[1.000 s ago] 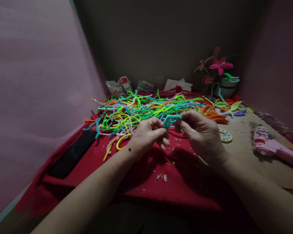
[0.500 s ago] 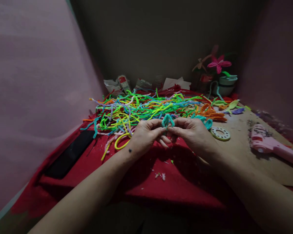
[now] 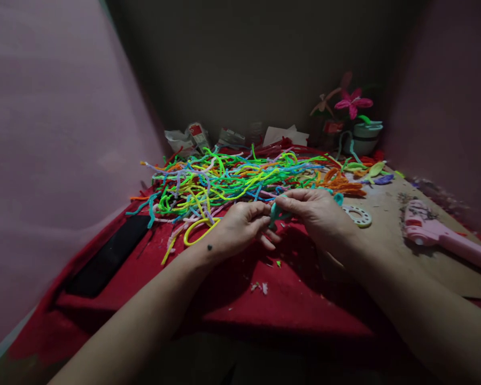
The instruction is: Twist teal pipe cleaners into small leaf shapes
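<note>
A small looped teal pipe cleaner is between my two hands above the red cloth. My right hand pinches its upper part between thumb and forefinger. At its left side, the thumb and forefinger of my left hand are closed against it, while the other fingers reach out below. My fingers cover part of the loop. Just beyond my hands lies a tangled heap of coloured pipe cleaners. More teal loops show behind my right hand.
A black phone lies at left. On the cardboard at right are a white ring with holes and a pink glue gun. Orange pipe-cleaner pieces lie near a pot and a pink flower.
The teal loop has turned and tilted, its open diamond shape no longer facing me. My right hand has come over its top; my left hand has dropped slightly. The view has shifted a little.
</note>
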{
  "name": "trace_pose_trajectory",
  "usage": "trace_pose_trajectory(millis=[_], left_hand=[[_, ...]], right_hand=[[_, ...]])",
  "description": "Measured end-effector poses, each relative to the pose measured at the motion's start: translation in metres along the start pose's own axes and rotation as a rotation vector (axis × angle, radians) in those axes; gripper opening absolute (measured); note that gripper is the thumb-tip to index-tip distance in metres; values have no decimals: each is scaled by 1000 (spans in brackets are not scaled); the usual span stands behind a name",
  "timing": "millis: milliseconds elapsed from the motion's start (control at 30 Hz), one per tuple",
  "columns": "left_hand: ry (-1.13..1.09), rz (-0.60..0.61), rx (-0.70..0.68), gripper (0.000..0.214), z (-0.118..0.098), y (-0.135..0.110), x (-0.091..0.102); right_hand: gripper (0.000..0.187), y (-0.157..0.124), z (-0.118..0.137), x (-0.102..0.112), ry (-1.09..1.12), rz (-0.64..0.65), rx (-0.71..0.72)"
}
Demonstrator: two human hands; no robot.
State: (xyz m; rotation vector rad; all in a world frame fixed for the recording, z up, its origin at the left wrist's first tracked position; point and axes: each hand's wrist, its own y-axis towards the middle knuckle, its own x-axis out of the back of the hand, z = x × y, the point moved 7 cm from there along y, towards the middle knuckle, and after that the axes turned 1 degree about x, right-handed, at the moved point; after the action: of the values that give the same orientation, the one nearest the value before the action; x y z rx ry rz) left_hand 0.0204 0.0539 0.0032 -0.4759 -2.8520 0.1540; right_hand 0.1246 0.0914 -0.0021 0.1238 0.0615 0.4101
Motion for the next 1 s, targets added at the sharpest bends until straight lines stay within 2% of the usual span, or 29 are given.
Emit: trace_pose_trajectory(millis=[100,267,400,467,667,733,900,1000], left_hand=[[46,-15,15,12,2,1,3],[132,-100,12,9,5,2,11],[-47,34,123,9,15,3,8],[-94,61,133,14,16,4,9],[31,68,134,20,13,2,8],[125,29,87,23,10,1,11],[350,-183,-155,25,-6,0,22],[370,-195,-171,19,-7,0,19]], right_hand=[[23,1,-6,0,95,-10,-29],[24,0,-9,1,116,-57,-42],[24,-1,-6,-2,152,-26,-28],[26,-2,-5,-3,158,-16,-36],[25,-3,-2,2,97,-110,-78],[25,-3,-2,2,77,-118,-78],[21,-2,-5,3,93,-128,-71],[15,-3,-5,1,105,-118,-71]])
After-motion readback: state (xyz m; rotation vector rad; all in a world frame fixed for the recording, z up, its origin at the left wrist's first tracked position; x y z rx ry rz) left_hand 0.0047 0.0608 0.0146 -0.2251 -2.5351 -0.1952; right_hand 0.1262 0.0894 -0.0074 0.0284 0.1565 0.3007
